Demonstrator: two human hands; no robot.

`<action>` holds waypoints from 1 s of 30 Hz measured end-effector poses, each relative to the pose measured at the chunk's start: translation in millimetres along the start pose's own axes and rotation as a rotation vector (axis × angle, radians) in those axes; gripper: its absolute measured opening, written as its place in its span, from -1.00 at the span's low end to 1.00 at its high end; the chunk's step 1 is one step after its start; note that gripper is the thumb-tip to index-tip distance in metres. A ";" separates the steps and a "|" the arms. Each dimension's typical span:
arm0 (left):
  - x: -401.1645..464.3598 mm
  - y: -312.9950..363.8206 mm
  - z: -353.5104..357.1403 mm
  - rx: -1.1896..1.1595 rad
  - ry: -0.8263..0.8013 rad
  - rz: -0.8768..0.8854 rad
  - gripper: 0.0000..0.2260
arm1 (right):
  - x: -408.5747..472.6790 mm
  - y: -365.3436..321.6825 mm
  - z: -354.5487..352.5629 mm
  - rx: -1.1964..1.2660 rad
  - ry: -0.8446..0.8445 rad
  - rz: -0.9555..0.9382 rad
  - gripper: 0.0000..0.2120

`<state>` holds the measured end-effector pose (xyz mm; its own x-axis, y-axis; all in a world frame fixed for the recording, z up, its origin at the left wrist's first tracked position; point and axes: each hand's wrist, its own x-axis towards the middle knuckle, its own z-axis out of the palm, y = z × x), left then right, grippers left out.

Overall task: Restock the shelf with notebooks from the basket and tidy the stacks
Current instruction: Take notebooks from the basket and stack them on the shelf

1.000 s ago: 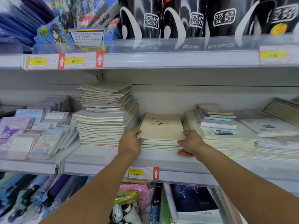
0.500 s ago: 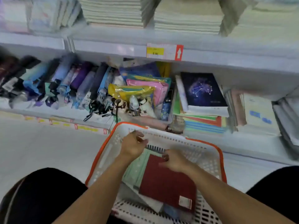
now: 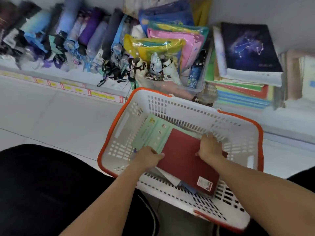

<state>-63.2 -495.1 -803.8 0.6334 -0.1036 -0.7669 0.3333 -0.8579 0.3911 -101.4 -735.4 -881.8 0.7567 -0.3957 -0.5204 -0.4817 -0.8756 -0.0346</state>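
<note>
Nearest: bare forearms over dark trousers (image 3: 42, 184), matte black fabric, both arms reaching down into the basket (image 3: 172, 106). Basket is white moulded plastic, walls and floor pierced with rows of slots, orange rim, rounded rectangular shape, standing on pale floor tiles (image 3: 51, 113).

Red notebook (image 3: 185, 160): flat rectangle, matte dark-red cover, small white-and-red price sticker at its near corner. It lies tilted on top of the other stock inside the basket. Left hand (image 3: 150, 158) has fingers curled at its left edge, thumb on the cover. Right hand (image 3: 210, 148) grips the far right edge, fingers bent over the side.

Beneath it, a pale green notebook (image 3: 150, 133), smooth printed cover with faint lines and small round marks, lying flat toward the basket's far left. White and blue covers show under the red one at the near side; details unclear.

Beyond the basket, bottom shelf: row of folded umbrellas (image 3: 71, 36) in soft fabric sleeves, blues and purples, cords trailing. Glossy plastic pouches (image 3: 163, 43), yellow and pink, stand in a clear tub. Right of these, a dark constellation-print notebook (image 3: 248, 46) tops a stack of coloured covers
</note>
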 end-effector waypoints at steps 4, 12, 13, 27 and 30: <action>-3.6 17.2 -2.0 -0.153 -0.009 -0.024 -0.66 | 3.0 -10.4 -10.9 0.033 -0.003 -0.077 -0.26; -11.5 16.0 12.4 -0.062 -0.128 -0.109 -0.39 | -18.9 6.5 24.0 0.120 -0.129 -0.033 0.17; -12.5 15.2 13.7 -0.078 -0.142 -0.114 -0.38 | -19.3 6.3 25.2 0.114 -0.116 -0.035 0.15; -43.2 49.7 -0.6 -0.711 -0.322 -0.235 -0.01 | -32.7 -57.3 -98.8 0.252 -0.252 -0.601 -0.85; -37.5 67.4 -16.0 -1.071 -0.106 -0.063 -0.51 | -61.6 -79.0 -128.2 0.651 -0.556 -0.652 -0.93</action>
<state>-53.3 -541.0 -740.6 0.5473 -0.1620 -0.8211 0.8336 0.0180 0.5521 -53.2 -677.3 -737.7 0.7248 0.4197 -0.5464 -0.3249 -0.4911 -0.8082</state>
